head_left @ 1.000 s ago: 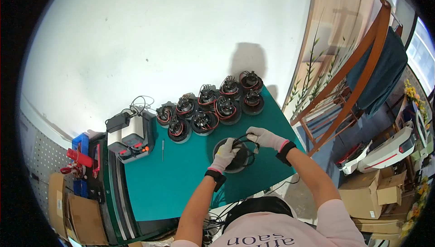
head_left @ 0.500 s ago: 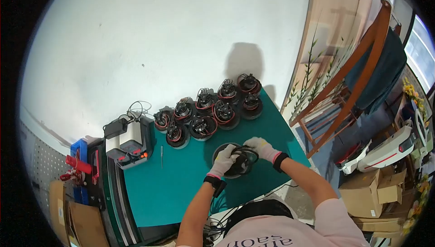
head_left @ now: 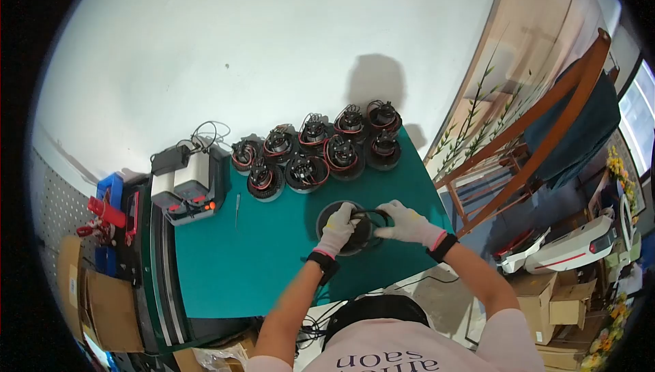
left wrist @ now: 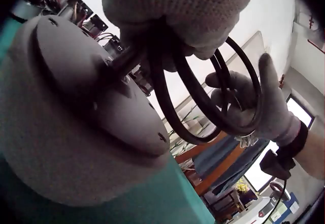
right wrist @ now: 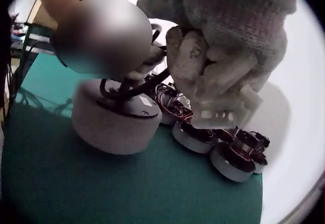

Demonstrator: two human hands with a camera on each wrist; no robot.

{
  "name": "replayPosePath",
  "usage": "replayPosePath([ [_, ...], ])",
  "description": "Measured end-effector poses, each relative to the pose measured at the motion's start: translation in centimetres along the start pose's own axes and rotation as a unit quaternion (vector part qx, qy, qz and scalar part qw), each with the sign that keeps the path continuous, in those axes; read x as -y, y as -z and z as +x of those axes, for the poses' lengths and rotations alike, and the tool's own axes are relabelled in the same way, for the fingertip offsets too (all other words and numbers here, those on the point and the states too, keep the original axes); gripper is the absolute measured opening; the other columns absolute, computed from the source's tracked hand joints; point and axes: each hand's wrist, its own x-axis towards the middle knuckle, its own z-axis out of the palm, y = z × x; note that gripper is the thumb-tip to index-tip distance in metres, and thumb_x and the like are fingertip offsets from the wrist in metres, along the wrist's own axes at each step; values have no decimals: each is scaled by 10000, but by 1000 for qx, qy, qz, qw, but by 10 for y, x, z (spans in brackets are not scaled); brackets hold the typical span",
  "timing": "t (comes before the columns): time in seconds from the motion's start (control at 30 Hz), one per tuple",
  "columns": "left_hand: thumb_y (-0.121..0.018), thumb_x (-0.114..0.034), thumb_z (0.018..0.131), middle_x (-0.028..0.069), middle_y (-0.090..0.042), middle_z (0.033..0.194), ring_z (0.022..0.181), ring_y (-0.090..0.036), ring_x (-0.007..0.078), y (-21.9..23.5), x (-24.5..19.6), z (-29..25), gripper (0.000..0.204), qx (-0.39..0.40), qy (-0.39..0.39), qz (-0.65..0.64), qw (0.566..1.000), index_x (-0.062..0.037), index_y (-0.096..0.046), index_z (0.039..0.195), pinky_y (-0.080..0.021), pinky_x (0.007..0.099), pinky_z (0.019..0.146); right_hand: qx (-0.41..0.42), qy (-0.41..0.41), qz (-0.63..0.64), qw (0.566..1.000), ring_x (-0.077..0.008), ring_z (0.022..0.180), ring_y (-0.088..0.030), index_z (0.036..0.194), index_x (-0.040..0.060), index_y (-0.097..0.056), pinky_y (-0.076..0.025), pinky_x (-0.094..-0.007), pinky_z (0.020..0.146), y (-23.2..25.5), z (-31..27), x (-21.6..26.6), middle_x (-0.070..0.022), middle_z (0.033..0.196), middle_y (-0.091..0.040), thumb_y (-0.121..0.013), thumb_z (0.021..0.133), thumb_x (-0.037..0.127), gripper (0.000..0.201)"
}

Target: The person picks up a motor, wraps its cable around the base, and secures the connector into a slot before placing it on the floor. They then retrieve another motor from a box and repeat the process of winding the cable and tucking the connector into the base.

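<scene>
A round grey drum with a flat end disc and a central shaft, like a hub motor (left wrist: 61, 158), sits on the green table top in front of me. Thick black cable (left wrist: 201, 101) rises from its shaft and runs in loops. My left hand (head_left: 337, 230), in a pale knit glove, grips the gathered cable just above the shaft. At the right of the loops, my gloved right hand (head_left: 408, 226) holds the cable's far end with curled fingers. White plastic connectors (right wrist: 218, 114) show beneath its fingers in the right wrist view.
Several similar round units (head_left: 307, 170) with red and black wires stand in two rows behind. A grey machine with white blocks (head_left: 187, 184) is at the left, near a thin screwdriver-like tool (head_left: 237, 209). The wall (head_left: 225, 31) bounds the table's back; a wooden chair (head_left: 566, 126) stands right.
Both hands stay over the drum with the cable. The right hand dipped closer to the drum, then shifted slightly outward, and the cable now forms tighter loops. The head view has shifted slightly.
</scene>
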Motion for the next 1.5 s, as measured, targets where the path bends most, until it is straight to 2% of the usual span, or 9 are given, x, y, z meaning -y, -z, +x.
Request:
replayPosePath([
  [0.37, -711, -288, 691, 144, -609, 954, 904, -592, 269, 13, 1, -46, 517, -126, 5, 11, 992, -63, -506, 1109, -451, 361, 803, -32, -104, 250, 962, -95, 613, -472, 875, 11, -569, -404, -253, 568, -40, 4, -6, -10, 657, -523, -578, 839, 266, 257],
  [0.47, -627, -365, 768, 157, -603, 981, 939, -579, 251, 27, -24, -65, 502, 19, 255, -117, 960, 7, -502, 1082, -442, 346, 823, -52, -99, 231, 966, -90, 583, -464, 861, 25, -567, -387, -249, 522, -46, -1, -4, -6, 642, -507, -547, 857, 250, 226],
  [0.73, -501, -298, 864, 209, -595, 897, 845, -609, 305, -7, 1, -59, 357, -1, 266, -242, 933, 10, -431, 1031, -471, 421, 730, -59, -195, 348, 915, -62, 467, -371, 803, 55, -514, -312, -232, 413, -48, -11, 15, 23, 569, -423, -528, 854, 339, 290],
  [0.8, -488, -265, 869, 249, -594, 868, 836, -596, 384, 3, -1, -56, 299, 3, 181, 48, 982, -15, -415, 1016, -460, 475, 686, -53, -201, 351, 913, -114, 633, -441, 903, 34, -530, -367, -265, 573, -54, -17, 13, -26, 718, -498, -526, 859, 364, 333],
  [0.93, -477, -259, 870, 264, -589, 840, 840, -568, 426, 17, -34, -52, 360, 21, 213, 117, 970, -26, -395, 1132, -448, 496, 685, -66, -184, 336, 921, -179, 835, -521, 1038, 26, -538, -421, -304, 769, -76, -25, -3, -94, 903, -577, -514, 866, 397, 410],
  [1.03, -473, -174, 868, 226, -604, 866, 828, -584, 388, 16, -32, -52, 429, -26, 165, 106, 980, -71, -347, 1266, -442, 479, 724, -222, -39, 168, 960, -71, 455, -364, 900, 74, -523, -303, -240, 409, -109, -21, -26, 14, 563, -414, -499, 870, 391, 319],
  [1.17, -516, -110, 827, 198, -569, 1022, 995, -526, 345, 8, -5, -48, 451, -74, 32, 128, 988, -121, -413, 1266, -427, 419, 823, -41, -238, 351, 905, -75, 477, -396, 918, 83, -490, -341, -254, 416, -84, -27, 5, 1, 587, -410, -478, 886, 404, 323],
  [1.3, -533, -130, 819, 160, -544, 1113, 1089, -478, 309, 22, 1, -32, 337, -75, -128, 121, 982, -86, -529, 1153, -381, 381, 929, -45, -224, 408, 884, -74, 482, -400, 932, 82, -470, -338, -246, 410, -91, -28, -2, 12, 579, -399, -470, 894, 403, 323],
  [1.5, -465, -187, 881, 121, -530, 1183, 1133, -471, 257, 34, 9, -4, 341, 125, -91, -72, 985, -85, -497, 1204, -341, 345, 979, -70, -202, 500, 839, -74, 522, -423, 960, 80, -510, -352, -229, 452, -90, -25, -5, 11, 665, -481, -493, 887, 354, 284],
])
